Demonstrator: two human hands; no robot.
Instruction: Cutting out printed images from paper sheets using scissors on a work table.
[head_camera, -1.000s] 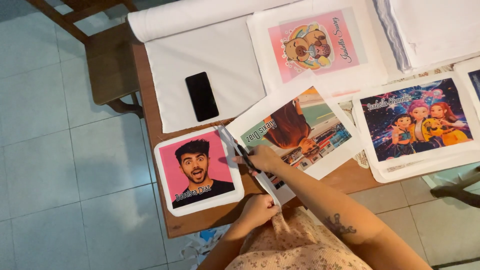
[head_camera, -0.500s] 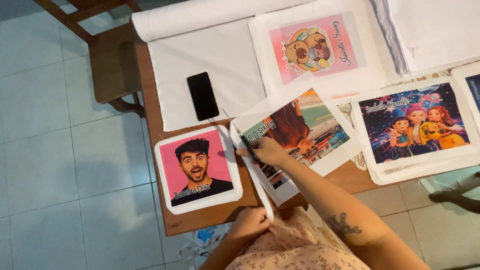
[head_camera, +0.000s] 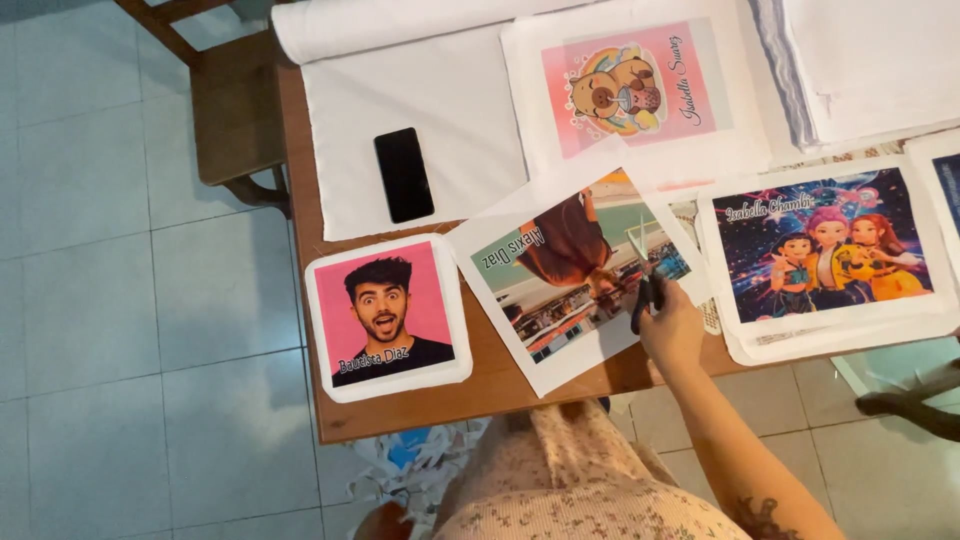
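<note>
The scissors (head_camera: 643, 275) are lying over the right part of the print (head_camera: 570, 270), blades pointing away from the person, black handles nearest the counter (head_camera: 480, 390) edge. The right hand (head_camera: 672, 325) is gripping those handles, its fingers (head_camera: 655, 300) curled tight about them, so the blades are sticking out beyond the fingers onto the print; how far the blades are parted I cannot tell. The print is resting tilted near the counter's front edge, its lower corner hanging just over it. Left of the print, a pink portrait (head_camera: 388, 315) is lying just beside it. Behind the print, a black phone (head_camera: 403, 174) is sitting on white fabric (head_camera: 440, 110). Right of the print, a cartoon picture (head_camera: 825, 250) is lying beside the hand. The left hand is not showing.
</note>
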